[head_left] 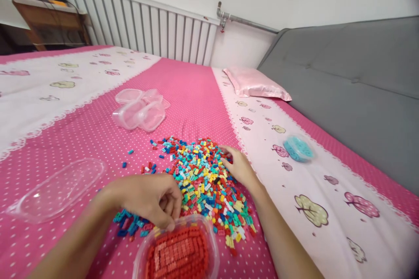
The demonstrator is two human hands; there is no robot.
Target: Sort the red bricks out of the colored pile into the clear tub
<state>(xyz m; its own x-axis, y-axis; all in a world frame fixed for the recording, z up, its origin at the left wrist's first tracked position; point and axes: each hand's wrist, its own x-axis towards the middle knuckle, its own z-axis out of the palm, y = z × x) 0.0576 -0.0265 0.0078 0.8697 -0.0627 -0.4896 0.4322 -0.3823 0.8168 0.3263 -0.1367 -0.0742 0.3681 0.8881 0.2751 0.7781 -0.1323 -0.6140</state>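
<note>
A pink pillow (pixel 257 83) lies beside a grey headboard (pixel 347 65), a radiator (pixel 141 23) farther back.

a loose heap of small toy building bricks (pixel 203 172), mixed red, yellow, blue, turquoise, green and white, spreads across the pink dotted bedsheet (pixel 183 80), strays to its left. at its near edge, an upright clear plastic tub (pixel 214 250) holds red bricks (pixel 179 250) packed in neat rows.

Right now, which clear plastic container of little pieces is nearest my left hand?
The clear plastic container of red bricks, at the bottom of the view by your left hand. The other filled container, with turquoise pieces, sits far right.
</note>
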